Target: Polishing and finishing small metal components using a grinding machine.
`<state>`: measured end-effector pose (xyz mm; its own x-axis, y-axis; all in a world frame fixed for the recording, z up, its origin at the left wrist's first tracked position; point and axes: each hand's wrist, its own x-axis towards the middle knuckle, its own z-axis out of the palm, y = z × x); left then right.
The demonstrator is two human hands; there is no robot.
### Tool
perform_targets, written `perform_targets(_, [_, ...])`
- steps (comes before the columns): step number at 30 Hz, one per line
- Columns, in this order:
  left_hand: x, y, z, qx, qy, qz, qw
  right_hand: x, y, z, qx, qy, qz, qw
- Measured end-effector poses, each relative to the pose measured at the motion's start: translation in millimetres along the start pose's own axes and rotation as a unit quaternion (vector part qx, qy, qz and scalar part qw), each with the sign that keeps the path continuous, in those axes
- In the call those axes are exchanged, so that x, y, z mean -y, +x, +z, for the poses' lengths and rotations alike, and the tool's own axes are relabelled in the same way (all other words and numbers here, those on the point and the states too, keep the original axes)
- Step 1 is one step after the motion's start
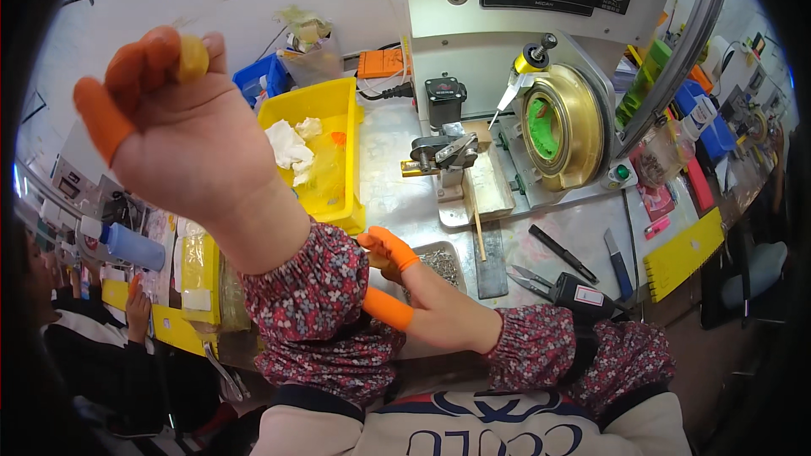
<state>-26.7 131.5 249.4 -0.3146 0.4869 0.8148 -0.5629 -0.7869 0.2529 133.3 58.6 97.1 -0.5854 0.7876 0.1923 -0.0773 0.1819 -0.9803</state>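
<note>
- Left hand (182, 131) was raised close to the lens, back toward the camera; fingers curled together, orange rubber cots on several, pinching a small yellow piece (193, 57) at the fingertips. What the piece was could not be made out.
- Right hand (422, 300) lay low over the table (397, 194), partly hidden behind the left sleeve; orange-capped fingers bent together at the edge of a small metal tray (443, 262) of tiny metal parts. Whether it gripped anything could not be told.
- Both forearms wore floral fabric sleeves.
- Yellow plastic bin (325, 148) sat behind the left wrist, holding crumpled white cloth; its near corner was hidden by the arm.
- Grey metal machine (524, 59) stood beyond the tray, top cut off by the rim; a brass ring (564, 127) with a green inside on its face, a black rectangular plate above.
- Black pen, cutter and black-handled pliers (566, 287) with a white label lay to the right.
- Yellow ridged plastic strip (684, 253) lay at the table's right edge.
- Another person's hand (135, 308) showed lower left, blurred.
</note>
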Motion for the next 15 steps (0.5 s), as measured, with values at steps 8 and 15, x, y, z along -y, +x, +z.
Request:
perform_targets(8, [16.2,16.4,4.4,-0.049,-0.074,-0.114,0.989,-10.0,22.2,11.9,0.055,0.268,0.096,0.957])
perform_targets(15, [31.8,2.0,28.9,-0.023,-0.092,-0.142,0.985,-15.1,14.7,27.2,-0.066,0.394,0.094,0.912])
